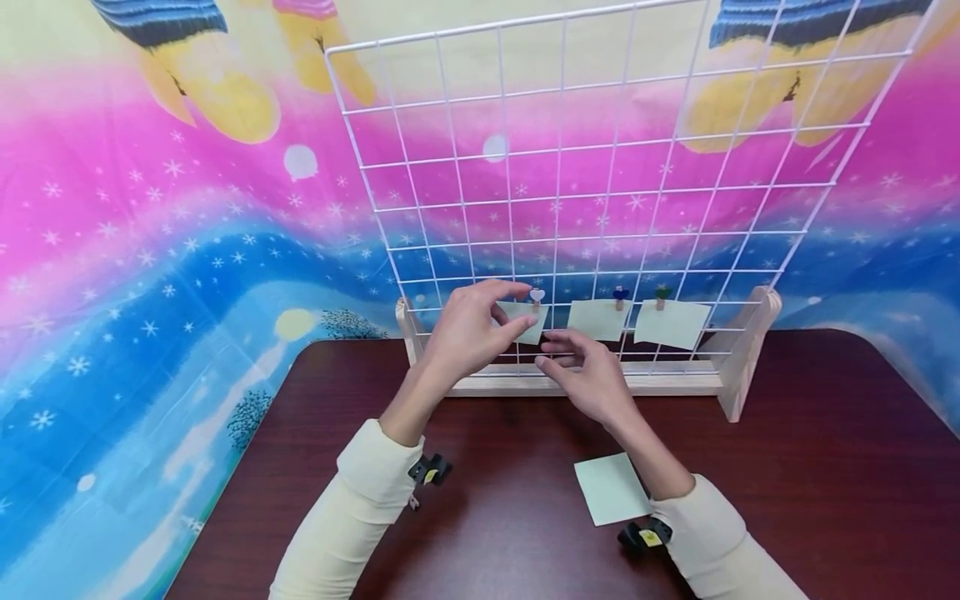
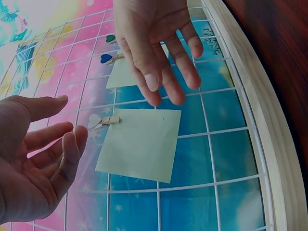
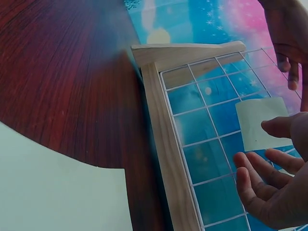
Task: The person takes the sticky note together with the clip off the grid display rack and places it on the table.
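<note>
Your left hand (image 1: 474, 332) is hovering at 9 o'clock of the white heart clip (image 2: 106, 121), thumb and fingers parted wide, apparently pinching nothing. Your right hand (image 1: 591, 379) is hovering near the 4 o'clock side of the pale note (image 2: 139, 147), loosely spread, holding nothing; whether a fingertip is brushing the paper, I cannot tell. That note is hanging from the clip on the wire mesh (image 1: 437, 34), with a middle note (image 1: 594, 321) and a far note (image 1: 678, 325) hanging toward 3 o'clock.

The paper is probably feeling feather-light, limp and easily creased, so its edges are offering the safest hold. The clip is likely feeling small and springy, its heart end inviting a pinch.

The wooden rail (image 1: 675, 383) is bounding your hands at 6 o'clock, the wooden post (image 1: 750, 354) just past 3; more reaching room is lying toward 12.
</note>
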`<state>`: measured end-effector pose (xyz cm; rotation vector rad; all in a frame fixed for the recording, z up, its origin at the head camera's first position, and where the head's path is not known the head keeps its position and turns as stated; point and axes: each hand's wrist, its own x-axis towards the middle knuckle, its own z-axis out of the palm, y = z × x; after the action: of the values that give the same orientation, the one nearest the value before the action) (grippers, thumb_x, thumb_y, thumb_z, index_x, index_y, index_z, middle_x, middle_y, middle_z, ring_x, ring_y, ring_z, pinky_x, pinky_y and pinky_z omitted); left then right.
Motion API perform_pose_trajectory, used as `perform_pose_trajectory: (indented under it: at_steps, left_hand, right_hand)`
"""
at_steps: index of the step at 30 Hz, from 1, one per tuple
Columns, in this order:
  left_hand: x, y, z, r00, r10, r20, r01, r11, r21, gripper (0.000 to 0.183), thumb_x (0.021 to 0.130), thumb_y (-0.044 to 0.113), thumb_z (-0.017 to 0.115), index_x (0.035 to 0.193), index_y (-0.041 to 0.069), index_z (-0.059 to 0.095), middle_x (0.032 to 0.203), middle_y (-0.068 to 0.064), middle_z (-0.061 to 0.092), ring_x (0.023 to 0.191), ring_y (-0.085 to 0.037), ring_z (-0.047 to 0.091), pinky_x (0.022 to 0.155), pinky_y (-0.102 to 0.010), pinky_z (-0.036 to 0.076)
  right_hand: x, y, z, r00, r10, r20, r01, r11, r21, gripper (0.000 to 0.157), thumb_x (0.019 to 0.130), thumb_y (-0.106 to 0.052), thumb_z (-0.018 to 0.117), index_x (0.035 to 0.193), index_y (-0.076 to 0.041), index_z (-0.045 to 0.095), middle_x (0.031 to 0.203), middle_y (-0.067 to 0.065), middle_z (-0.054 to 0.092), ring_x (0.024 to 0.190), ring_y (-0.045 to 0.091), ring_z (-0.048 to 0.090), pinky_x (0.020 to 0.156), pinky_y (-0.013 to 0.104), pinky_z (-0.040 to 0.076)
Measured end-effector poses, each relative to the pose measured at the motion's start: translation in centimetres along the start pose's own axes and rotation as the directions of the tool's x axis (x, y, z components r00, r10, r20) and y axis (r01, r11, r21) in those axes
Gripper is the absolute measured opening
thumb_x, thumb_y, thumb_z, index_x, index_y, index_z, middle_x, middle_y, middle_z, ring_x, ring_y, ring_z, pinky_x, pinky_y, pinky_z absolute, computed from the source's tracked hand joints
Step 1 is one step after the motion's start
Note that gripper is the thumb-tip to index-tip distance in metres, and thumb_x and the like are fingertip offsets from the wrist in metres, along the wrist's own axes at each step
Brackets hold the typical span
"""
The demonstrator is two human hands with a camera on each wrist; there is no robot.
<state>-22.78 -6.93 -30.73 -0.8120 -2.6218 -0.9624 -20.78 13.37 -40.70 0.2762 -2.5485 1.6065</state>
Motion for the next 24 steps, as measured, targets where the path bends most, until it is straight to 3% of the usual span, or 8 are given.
perform_pose_trajectory:
  at_steps: [4,16,24]
  left_hand:
    - [0.5,0.4,0.3,1.0,-0.003,0.005,0.002,0.999,0.049,0.046,0.099,0.027,0.08,0.141,0.013,0.071,0.145,-0.009,0.07,0.083,-0.014,0.075,0.065,-0.025,0.059]
    - [2.4,1.1,1.5,1.0,0.008,0.017,-0.011,0.98,0.197,0.046,0.101,0.029,0.077,0.143,0.011,0.07,0.122,-0.007,0.08,0.083,-0.014,0.077,0.08,-0.034,0.064]
    - [2.5,1.0,1.9,0.999,0.044,-0.013,-0.04,0.966,0.255,0.03,0.102,0.023,0.076,0.13,0.011,0.078,0.122,-0.007,0.08,0.085,-0.017,0.078,0.071,-0.034,0.064]
  right_hand:
    - [0.1,0.0,0.3,1.0,-0.003,0.002,0.002,1.0,0.009,0.049,0.102,-0.022,0.075,0.147,-0.005,0.063,0.134,0.021,0.074,0.115,0.037,0.077,0.094,0.049,0.064]
    - [0.5,-0.2,1.5,0.998,0.02,-0.061,-0.019,1.0,0.018,0.046,0.1,-0.019,0.077,0.143,-0.004,0.066,0.132,0.017,0.076,0.116,0.035,0.078,0.096,0.048,0.063]
    - [1.0,0.1,2.3,0.993,0.062,-0.097,-0.048,0.988,0.145,0.041,0.1,-0.017,0.078,0.136,0.0,0.068,0.123,0.019,0.079,0.114,0.033,0.078,0.095,0.033,0.063]
